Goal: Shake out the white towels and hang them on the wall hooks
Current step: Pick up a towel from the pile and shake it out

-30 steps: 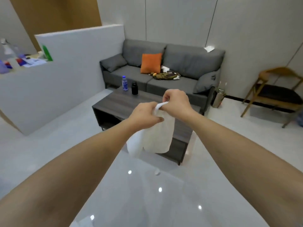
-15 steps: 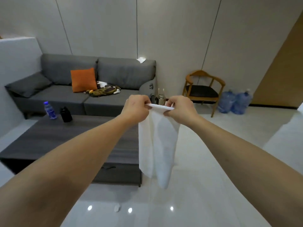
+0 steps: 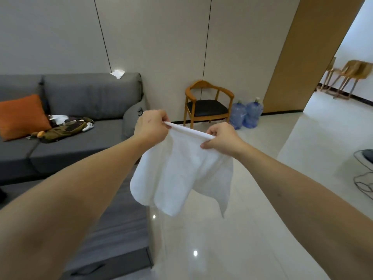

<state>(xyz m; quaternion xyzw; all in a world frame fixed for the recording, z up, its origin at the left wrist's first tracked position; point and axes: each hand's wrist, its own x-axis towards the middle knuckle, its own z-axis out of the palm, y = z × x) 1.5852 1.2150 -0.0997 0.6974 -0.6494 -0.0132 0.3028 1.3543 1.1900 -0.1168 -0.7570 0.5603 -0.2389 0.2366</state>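
Head view: both hands, left (image 3: 151,127) and right (image 3: 220,139), pinch the white towel's (image 3: 181,174) top edge, fingertips hidden.

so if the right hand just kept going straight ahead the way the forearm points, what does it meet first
Probably the two blue water jugs on the floor by the wall, just past the right hand, which grips the white towel. Nothing shows between them, though depth is hard to judge in this wide-angle view.

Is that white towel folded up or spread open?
Mostly spread. The white towel hangs loose from its top edge, stretched between the left hand and right hand, lower part billowing unevenly.
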